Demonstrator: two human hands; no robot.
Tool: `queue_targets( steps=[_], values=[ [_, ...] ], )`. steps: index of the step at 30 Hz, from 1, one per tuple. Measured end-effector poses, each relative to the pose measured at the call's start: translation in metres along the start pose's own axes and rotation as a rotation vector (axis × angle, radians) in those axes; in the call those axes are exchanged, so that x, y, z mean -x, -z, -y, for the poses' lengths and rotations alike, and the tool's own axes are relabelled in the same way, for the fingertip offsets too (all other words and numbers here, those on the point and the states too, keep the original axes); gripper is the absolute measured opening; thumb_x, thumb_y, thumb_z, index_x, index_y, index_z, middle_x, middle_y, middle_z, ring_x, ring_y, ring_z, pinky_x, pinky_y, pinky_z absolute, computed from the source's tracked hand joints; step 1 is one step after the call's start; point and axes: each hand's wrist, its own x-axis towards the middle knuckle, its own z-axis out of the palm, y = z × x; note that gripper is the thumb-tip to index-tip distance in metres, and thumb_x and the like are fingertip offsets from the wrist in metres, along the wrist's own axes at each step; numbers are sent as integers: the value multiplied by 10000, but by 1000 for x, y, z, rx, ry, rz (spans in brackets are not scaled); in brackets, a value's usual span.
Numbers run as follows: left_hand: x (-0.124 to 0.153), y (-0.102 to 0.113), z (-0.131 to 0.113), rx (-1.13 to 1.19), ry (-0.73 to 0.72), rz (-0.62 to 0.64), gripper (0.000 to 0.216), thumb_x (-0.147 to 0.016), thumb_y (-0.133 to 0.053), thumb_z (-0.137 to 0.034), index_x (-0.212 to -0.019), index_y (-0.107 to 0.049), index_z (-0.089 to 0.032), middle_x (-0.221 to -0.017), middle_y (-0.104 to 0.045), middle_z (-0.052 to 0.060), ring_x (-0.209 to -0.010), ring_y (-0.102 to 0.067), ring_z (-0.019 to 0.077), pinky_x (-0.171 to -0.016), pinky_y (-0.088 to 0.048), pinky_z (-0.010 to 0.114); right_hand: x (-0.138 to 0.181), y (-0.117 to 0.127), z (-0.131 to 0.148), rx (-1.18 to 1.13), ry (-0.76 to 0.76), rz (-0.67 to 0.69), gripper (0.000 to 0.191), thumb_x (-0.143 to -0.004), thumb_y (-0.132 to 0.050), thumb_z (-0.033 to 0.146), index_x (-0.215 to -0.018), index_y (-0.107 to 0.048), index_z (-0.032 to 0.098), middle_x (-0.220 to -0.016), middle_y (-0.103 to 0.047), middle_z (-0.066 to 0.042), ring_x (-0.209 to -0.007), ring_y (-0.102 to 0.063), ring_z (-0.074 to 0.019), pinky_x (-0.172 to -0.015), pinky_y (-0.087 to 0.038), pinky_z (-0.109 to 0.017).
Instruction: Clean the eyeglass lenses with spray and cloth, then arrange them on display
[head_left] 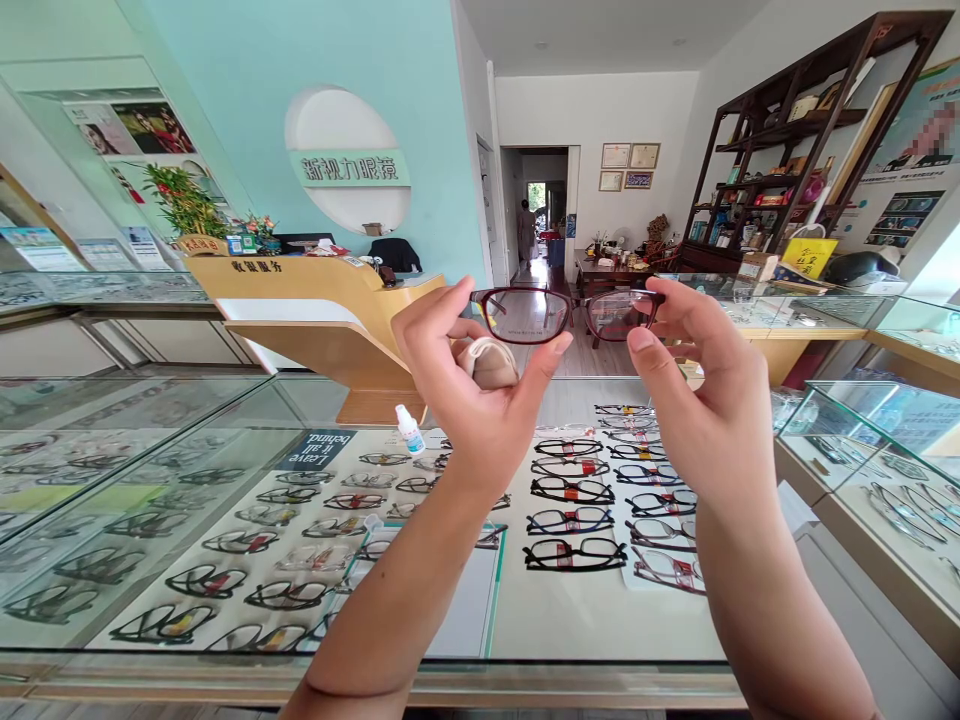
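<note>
A pair of dark red-framed eyeglasses (527,316) is raised above the glass counter, lenses facing me. My left hand (472,380) grips its left rim between fingers and thumb. Tucked in the same palm is a bunched beige cloth (489,362). At the other end, my right hand (701,370) pinches the right rim near the hinge, thumb in front and fingers behind. Below and left of my left hand, a small white dropper bottle (410,430) stands on the counter, its cap off or hidden, which I cannot tell.
Rows of eyeglasses (574,552) lie within the glass display counter (637,625). A white pad with green edging (465,605) lies under my left forearm. Beyond stands a wooden reception desk (315,300). Another glass case (885,440) is at right, and a distant person (526,235) is in the doorway.
</note>
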Motion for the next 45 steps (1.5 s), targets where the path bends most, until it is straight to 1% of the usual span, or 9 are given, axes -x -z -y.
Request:
queue_targets(
  steps=[11, 18, 23, 26, 29, 33, 36, 41, 45],
  values=[
    [-1, 0, 0, 32, 17, 3, 857, -836, -871, -698, -1516, -500, -331, -1440, -581, 124, -1046, -659, 257, -848, -602, 431, 0, -1, 2, -25, -12, -4, 370, -1045, -640, 394, -1400, -700, 309, -1260, -791, -86, -1149, -748, -280, -966, -632, -509],
    [-1, -2, 7, 46, -37, -13, 837, -853, -837, -719, -1511, -487, -337, -1401, -596, 112, -1029, -651, 256, -836, -598, 429, 1, 0, 2, -42, -14, -16, 362, -1056, -652, 387, -1402, -703, 296, -1269, -780, -92, -1138, -742, -278, -955, -628, -496],
    [-1, -4, 12, 52, -63, -1, 868, -861, -826, -725, -1552, -463, -344, -1460, -576, 118, -1052, -664, 260, -841, -595, 434, 1, 0, 2, -61, 15, -20, 354, -1064, -643, 373, -1409, -698, 317, -1230, -769, -83, -1123, -732, -271, -948, -630, -482],
    [-3, -4, 12, 46, -75, -19, 836, -873, -816, -727, -1531, -482, -334, -1473, -579, 117, -1090, -674, 263, -858, -596, 432, 0, 0, 3, -66, 19, -39, 340, -1064, -642, 378, -1394, -708, 331, -1224, -760, -79, -1113, -724, -261, -942, -628, -468],
    [-4, -4, 11, 24, -78, -30, 807, -877, -806, -739, -1500, -503, -326, -1442, -599, 114, -1073, -678, 257, -859, -597, 431, 0, 0, 4, -63, 7, -52, 334, -1061, -648, 375, -1386, -714, 339, -1242, -756, -79, -1095, -720, -251, -939, -623, -463],
    [-4, -3, 10, 50, -83, -23, 828, -865, -824, -731, -1510, -497, -327, -1430, -598, 111, -1019, -678, 246, -832, -595, 428, 0, -1, 2, -61, -1, -55, 351, -1062, -649, 397, -1401, -708, 329, -1266, -759, -85, -1102, -727, -252, -934, -622, -462],
    [-3, -3, 10, 75, -104, -16, 848, -853, -846, -712, -1521, -493, -327, -1443, -593, 113, -1042, -674, 256, -838, -595, 432, 1, -1, -1, -69, 0, -57, 364, -1061, -649, 414, -1409, -704, 322, -1286, -761, -92, -1089, -733, -252, -925, -628, -465],
    [-4, -5, 12, 89, -126, -24, 842, -844, -865, -691, -1510, -502, -324, -1445, -606, 114, -1054, -673, 263, -849, -602, 439, 1, -3, -4, -80, 16, -69, 358, -1072, -638, 440, -1400, -703, 310, -1257, -754, -95, -1057, -734, -255, -902, -630, -465],
    [-4, -5, 15, 159, -108, -10, 847, -842, -877, -676, -1528, -503, -348, -1490, -599, 113, -1054, -681, 257, -839, -607, 436, 2, -4, -2, -106, 51, -99, 346, -1094, -600, 455, -1396, -695, 313, -1263, -731, -104, -1103, -725, -277, -894, -635, -478]
  ],
)
